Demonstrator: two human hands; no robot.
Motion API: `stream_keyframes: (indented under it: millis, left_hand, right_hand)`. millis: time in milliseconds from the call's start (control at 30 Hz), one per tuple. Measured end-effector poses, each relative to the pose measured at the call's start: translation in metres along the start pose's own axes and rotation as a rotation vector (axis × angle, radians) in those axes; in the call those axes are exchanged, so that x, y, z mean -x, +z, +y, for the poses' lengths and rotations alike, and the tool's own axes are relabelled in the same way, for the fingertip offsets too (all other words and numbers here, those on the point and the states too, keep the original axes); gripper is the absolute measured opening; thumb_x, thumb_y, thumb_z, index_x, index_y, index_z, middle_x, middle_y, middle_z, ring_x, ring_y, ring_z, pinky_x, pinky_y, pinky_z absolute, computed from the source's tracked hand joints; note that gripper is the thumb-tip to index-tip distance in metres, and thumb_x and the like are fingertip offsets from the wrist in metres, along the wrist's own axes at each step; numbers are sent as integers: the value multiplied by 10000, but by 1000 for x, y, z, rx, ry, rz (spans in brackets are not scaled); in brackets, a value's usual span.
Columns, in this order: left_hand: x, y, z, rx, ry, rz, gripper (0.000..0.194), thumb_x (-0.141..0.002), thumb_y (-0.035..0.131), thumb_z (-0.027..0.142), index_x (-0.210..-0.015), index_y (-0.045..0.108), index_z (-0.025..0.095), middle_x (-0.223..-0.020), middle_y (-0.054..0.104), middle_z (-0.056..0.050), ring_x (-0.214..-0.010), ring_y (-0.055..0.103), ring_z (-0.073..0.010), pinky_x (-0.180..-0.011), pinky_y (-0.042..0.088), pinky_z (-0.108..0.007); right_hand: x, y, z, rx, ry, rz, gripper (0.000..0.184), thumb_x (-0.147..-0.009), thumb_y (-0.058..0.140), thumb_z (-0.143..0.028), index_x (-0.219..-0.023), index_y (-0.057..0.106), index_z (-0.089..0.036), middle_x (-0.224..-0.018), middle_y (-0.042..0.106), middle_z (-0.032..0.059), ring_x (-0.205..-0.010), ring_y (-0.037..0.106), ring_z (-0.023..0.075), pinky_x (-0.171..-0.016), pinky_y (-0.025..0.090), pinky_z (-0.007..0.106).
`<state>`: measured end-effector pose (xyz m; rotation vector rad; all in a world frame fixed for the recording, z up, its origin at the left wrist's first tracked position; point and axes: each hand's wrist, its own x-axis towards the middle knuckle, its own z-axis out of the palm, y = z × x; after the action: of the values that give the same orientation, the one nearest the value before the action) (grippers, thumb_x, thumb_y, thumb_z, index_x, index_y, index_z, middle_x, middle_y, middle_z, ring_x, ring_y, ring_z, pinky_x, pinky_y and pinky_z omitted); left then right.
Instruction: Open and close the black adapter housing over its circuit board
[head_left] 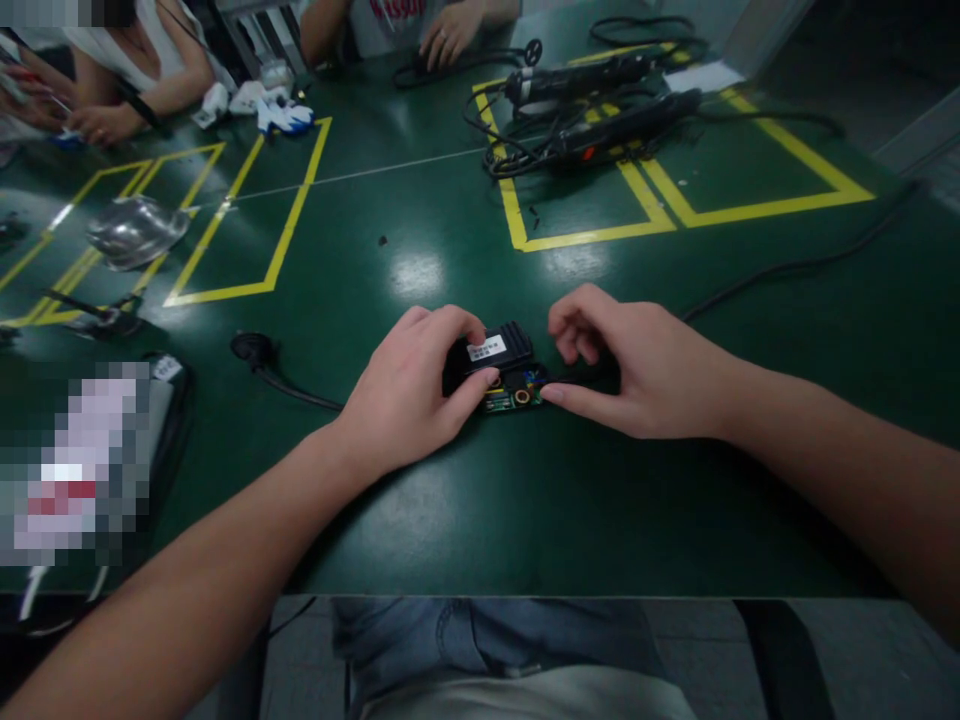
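While the left hand [411, 385] pinches black plastic casing [513, 341] (green circuit board [511, 400] alongside) near the bench [480, 540]'s front edge, the right hand [637, 365] gapes, empty.

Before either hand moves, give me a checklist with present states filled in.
1. Left hand on the black casing: ok, fingers against it.
2. Circuit board exposed: ok, components show in front of the casing.
3. Right hand clear of the board: cannot tell whether they touch.
4. Thin wires firmly attached: cannot tell, too small.
5. Plug disconnected: ok, lying on the green table.
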<state>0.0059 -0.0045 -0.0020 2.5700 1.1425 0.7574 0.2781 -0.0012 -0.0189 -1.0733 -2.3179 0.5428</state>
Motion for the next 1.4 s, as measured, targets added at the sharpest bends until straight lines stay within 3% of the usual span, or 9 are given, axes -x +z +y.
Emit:
stream_keyframes:
  millis: [233,333,600,833,1000,1100,1233,1300,1400]
  left_hand:
    - [2,0,9,101,132,-139,149,-1038,633,312,-1141,602,209,-1177,752,-86,-1053,682,-258,-947,530,-414]
    - [3,2,13,88,155,-231,181,-1064,624,311,-1210,611,205,-1241,752,-107,-1131,684,-286,-989,526,-445]
    - [5,4,10,40,134,-294,319,-1068,644,337,-1344,593,186,-1289,747,-122,-1094,675,-303,-936,539,-469]
    - [8,-1,16,162,116,-189,245,-1079,584,283,-1308,599,200,-1251,745,-117,-1076,684,-274,-952,561,-445]
    - [7,-4,9,94,-103,45,146,-1010,651,237,-1144,593,228,-1175,767,-80,-1083,659,-271,-923,587,-438]
    - [4,-3,0,12,-181,-15,113,-995,658,222,-1090,598,233,-1187,777,-78,-1088,653,-292,-923,597,-486]
    - [4,-7,0,-86,-120,-36,65,-1003,623,243,-1056,646,214,-1293,705,-136,-1166,636,-328,-964,581,-527]
    - [7,-14,6,-108,-84,-60,86,-1009,590,260,-1036,653,207,-1181,680,-127,-1045,652,-296,-860,584,-457]
    - [11,-24,17,-89,-47,-241,70,-1013,550,254,-966,595,228,-939,658,-50,-808,645,-241,-644,492,-359]
  right_hand:
    - [4,1,3,-37,-40,-54,541,-889,764,-523,-1281,542,-224,-880,674,13,-678,584,189,-638,424,308]
    - [3,-2,-1,12,-72,-97,457,-896,756,-510,-1226,609,-230,-909,679,35,-743,619,219,-681,443,335]
    - [0,-5,-10,54,-99,-181,254,-958,720,-402,-1114,682,-206,-935,697,65,-831,657,248,-709,442,356]
    - [2,-6,-14,64,-82,-204,328,-940,755,-376,-1197,654,-199,-992,725,80,-858,674,260,-739,466,374]
    - [6,-7,-18,56,26,-143,393,-852,814,-348,-1130,564,-226,-859,655,9,-699,603,221,-646,411,338]
    - [6,-9,-22,41,42,-166,286,-885,762,-284,-1055,538,-237,-836,635,2,-687,590,212,-631,401,327]
    - [5,-11,-26,75,-5,-209,117,-948,675,-222,-975,562,-237,-849,650,30,-733,604,229,-658,421,341]
    - [5,-12,-26,87,-26,-218,77,-976,640,-205,-955,570,-230,-861,658,41,-757,614,232,-675,438,346]
    - [6,-12,-26,75,-17,-225,81,-986,635,-186,-953,572,-226,-873,668,37,-758,629,216,-666,447,330]
